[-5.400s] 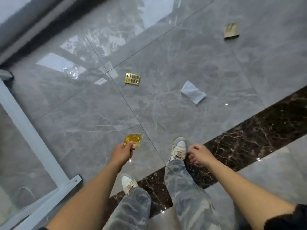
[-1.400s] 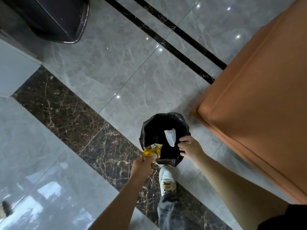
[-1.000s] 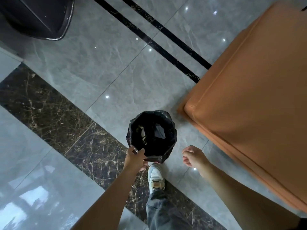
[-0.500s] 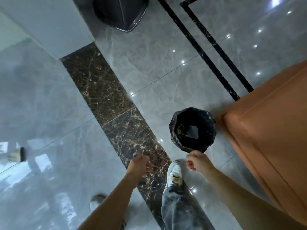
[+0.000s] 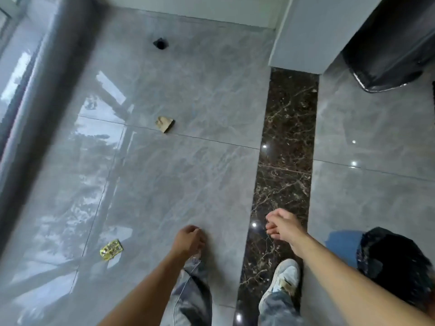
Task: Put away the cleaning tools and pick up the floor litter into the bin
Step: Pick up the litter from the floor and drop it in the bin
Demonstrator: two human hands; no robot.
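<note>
A: Where is the litter?
B: A gold wrapper (image 5: 111,250) lies on the grey floor (image 5: 188,175), left of the left hand (image 5: 188,241). A brown scrap (image 5: 164,124) lies farther ahead. The bin (image 5: 395,262) stands at the right.
A: And the hands?
B: Both are empty, fingers loosely curled; the right hand (image 5: 282,225) hangs above the dark strip (image 5: 287,142).
</note>
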